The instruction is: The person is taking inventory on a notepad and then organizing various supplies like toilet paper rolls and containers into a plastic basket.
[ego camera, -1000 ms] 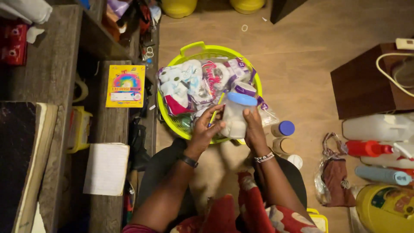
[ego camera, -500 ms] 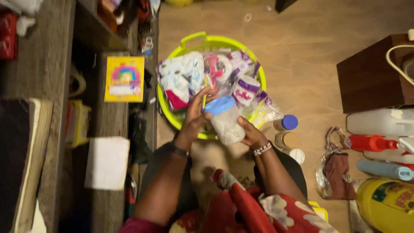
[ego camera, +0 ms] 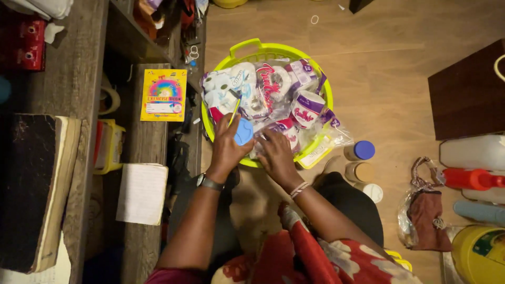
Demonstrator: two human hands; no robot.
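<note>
Since half a second ago the blue-lidded jar (ego camera: 243,131) has dropped into the green basket (ego camera: 252,51); my left hand (ego camera: 227,146) grips it, right hand (ego camera: 274,152) flat, seemingly empty, on the wrapped packs (ego camera: 273,94)

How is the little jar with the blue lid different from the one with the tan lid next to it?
The blue-lid jar has a bright blue top; the tan-lid jar has a plain brownish one. The blue-lid jar stands closer to the green basket, while the tan-lid jar sits nearer the person's knee. Both are small, round, upright on the wooden floor, and neither hand touches them.
</note>
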